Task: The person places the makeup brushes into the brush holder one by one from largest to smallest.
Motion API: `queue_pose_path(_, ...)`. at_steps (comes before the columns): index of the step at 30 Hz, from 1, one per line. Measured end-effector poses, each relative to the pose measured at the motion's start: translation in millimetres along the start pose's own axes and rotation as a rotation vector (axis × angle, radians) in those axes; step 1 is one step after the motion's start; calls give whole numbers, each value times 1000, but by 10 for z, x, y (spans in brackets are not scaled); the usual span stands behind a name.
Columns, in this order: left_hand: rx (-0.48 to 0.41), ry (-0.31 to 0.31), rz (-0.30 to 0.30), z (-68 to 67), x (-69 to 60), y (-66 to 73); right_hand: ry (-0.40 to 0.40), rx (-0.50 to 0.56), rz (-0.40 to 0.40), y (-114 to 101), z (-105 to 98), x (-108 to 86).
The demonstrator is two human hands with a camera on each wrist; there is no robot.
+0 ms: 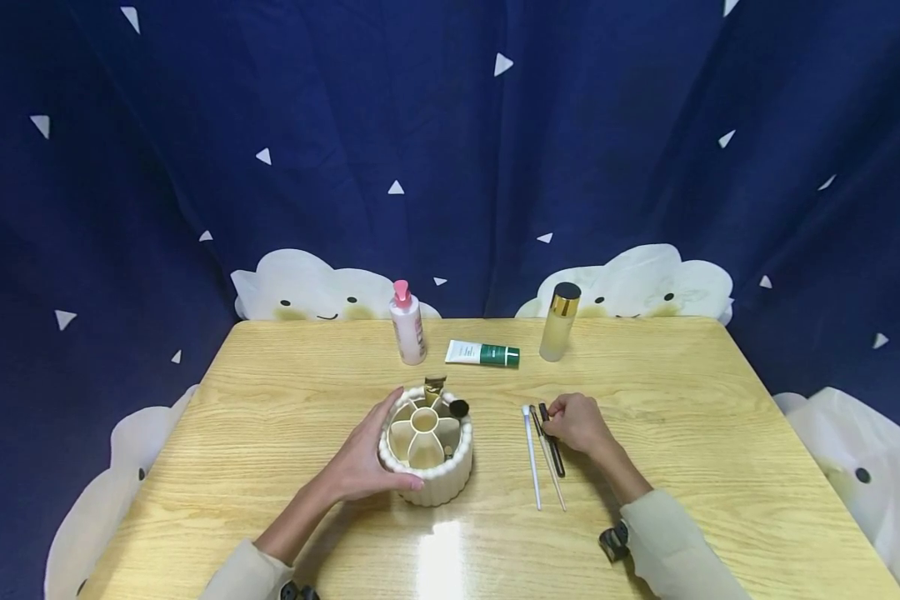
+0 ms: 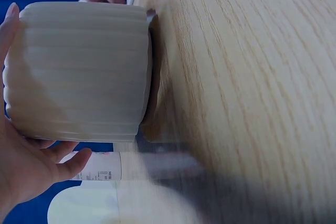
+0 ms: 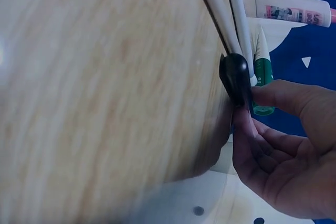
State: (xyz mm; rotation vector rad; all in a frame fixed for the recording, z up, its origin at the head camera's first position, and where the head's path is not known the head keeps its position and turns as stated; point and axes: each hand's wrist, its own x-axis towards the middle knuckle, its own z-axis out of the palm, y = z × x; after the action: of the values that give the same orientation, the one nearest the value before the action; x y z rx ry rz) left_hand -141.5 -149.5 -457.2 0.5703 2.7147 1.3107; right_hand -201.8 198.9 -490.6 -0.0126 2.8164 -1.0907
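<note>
Head view, two hands [image 1: 363,460] [image 1: 579,423], one organizer [image 1: 444,487], three sticks [image 1: 532,458] [image 1: 548,460] [image 1: 558,462]

A round cream holder [image 1: 435,487], with ribbed walls and a beaded rim, is stood upright on the worktop [image 1: 270,417] and gripped round its side by the left hand [image 1: 367,458]. Its inside is divided into petal-shaped compartments around a central round one. To its right, a slim black stick [image 1: 557,460] (darker than anything beside it) is pinched near its far end by the right hand [image 1: 579,423].
</note>
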Motion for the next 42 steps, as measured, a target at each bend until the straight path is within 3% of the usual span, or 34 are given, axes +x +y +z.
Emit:
queue_pose_path(5,-5,-4,-7,2,-2,4,38,-116,-2,-18,30,23)
queue_pose_path(9,-4,-8,-8,4,-3,5,45,-143,15,-29,42,26)
queue_pose_path(21,-6,-5,-1,7,-2,2,-9,30,85,-75,-82,-35)
queue_pose_path(30,-6,-3,-8,2,-4,14,65,84,-40,-282,-208,-169)
queue_pose_path(42,-3,-6,-12,2,-3,10,136,301,-128,-608,-231,-406)
